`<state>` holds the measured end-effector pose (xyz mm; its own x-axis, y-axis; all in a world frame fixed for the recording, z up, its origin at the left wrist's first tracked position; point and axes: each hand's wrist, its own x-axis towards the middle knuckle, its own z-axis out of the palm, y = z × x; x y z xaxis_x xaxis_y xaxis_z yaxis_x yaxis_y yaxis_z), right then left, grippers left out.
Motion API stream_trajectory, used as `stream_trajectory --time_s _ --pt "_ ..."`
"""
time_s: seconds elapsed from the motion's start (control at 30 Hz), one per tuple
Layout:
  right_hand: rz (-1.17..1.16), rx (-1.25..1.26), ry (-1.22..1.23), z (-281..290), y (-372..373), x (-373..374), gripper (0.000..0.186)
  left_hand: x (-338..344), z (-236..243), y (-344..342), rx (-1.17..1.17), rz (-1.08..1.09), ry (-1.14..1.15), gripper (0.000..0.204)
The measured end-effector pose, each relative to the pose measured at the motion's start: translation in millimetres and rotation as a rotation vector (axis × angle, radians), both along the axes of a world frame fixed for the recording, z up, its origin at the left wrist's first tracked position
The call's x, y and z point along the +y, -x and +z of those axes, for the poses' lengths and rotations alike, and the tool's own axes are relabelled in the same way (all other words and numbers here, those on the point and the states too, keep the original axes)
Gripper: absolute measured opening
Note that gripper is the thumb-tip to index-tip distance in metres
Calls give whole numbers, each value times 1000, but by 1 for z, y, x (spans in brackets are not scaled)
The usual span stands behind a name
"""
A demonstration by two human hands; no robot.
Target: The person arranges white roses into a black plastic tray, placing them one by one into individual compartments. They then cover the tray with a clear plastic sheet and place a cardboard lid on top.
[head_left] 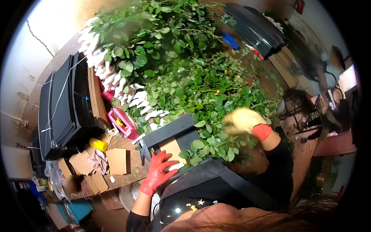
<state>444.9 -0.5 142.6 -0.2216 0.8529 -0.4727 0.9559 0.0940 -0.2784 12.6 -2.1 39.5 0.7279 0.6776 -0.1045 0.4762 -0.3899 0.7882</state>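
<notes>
My left hand (158, 173), in a red glove, rests with fingers apart on the left edge of a dark grey corrugated sleeve (172, 125) that has a tan card (173, 149) inside. Leafy stems (199, 150) lie at the sleeve's right side. My right hand (243, 123), in a pale yellow glove over a red one, is among the foliage, its fingers curled and blurred, so its hold is unclear. Rows of long leafy stems (174, 46) with white-wrapped heads (116, 79) fill the bench beyond. A pink tape dispenser (125, 127) sits left of the sleeve.
Stacked black sheets (58, 100) stand at left, above cardboard pieces (118, 160) and a yellow cylinder (98, 144). A black bundle (253, 29) and blue object (230, 40) lie at back right. A bin (127, 197) is below the bench (137, 168). Blurred figures (336, 108) appear at far right.
</notes>
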Motion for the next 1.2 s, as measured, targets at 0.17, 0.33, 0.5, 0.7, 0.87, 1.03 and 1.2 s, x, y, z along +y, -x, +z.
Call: stream_trajectory --time_s 0.17,0.33,0.5,0.7,0.87,1.03,1.2 --pt "127 -227 90 -42 29 118 37 5 11 6 39 -53 -34 33" --pt "111 -616 -81 -152 21 257 16 4 -1 1 7 -39 -61 32" --pt "166 -564 -376 -199 -4 291 7 2 -15 1 24 -37 -70 33" --pt "119 -47 -611 18 70 308 36 -1 -63 24 40 -98 -143 40" --pt "273 69 -1342 107 82 412 42 -5 -145 19 -41 7 -16 49" --pt "113 -520 -1099 110 104 506 68 -18 -298 25 140 -51 -100 60" --pt "-31 -203 -1039 96 158 502 33 -32 -409 60 334 -91 -99 72"
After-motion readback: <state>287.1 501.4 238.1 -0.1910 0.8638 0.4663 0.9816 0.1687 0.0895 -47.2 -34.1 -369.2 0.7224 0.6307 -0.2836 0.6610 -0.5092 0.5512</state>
